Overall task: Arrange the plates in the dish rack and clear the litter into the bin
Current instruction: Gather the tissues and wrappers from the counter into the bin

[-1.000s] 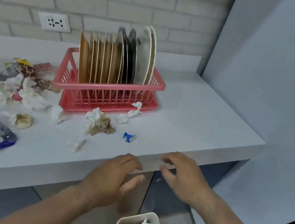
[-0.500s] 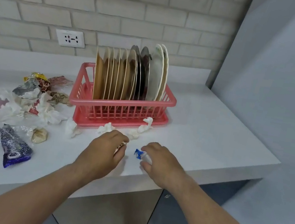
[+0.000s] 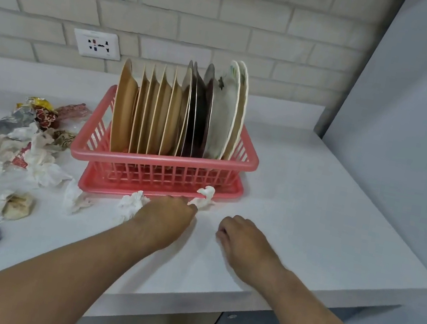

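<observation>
Here plates (image 3: 175, 115) fill the rack (image 3: 163, 163); both hands (image 3: 165, 217) curl, contents unseen.

Both hands low, fingers curled

The bare left hand (image 3: 165, 220) lies palm down, fingers bent forward, forearm stretched out. The bare right hand (image 3: 245, 241) is beside it, apart, fingers curled under into a loose fist

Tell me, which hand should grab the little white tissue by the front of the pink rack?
The left hand, probably. Its fingertips already reach the crumpled tissue at the rack's front edge, while the right hand sits curled farther away.
</observation>
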Demonstrator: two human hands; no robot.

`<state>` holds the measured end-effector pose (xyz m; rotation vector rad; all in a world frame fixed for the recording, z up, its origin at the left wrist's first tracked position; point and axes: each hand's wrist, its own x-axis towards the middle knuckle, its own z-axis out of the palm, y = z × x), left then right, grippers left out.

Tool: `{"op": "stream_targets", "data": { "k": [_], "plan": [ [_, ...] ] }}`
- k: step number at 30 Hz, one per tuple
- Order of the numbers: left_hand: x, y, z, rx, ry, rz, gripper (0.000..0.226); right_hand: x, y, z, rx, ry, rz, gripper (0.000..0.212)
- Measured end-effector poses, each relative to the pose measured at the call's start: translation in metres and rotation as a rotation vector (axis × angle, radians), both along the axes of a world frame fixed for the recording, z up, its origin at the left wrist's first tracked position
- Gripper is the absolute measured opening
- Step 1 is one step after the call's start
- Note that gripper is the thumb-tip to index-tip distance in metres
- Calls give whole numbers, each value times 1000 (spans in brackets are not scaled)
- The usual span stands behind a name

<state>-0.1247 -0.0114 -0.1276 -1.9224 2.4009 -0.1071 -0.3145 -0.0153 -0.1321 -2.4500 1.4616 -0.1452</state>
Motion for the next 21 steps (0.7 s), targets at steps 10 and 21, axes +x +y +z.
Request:
{"op": "stream_targets", "data": {
  "k": [10,21],
  "plan": [
    [17,-1,10,-191,251,-165,15,20,-30,6,80,-449,-192,18],
    [40,17,14,-214,356,100,6,59,-37,-7,-17,-226,-371,37]
  ]
}}
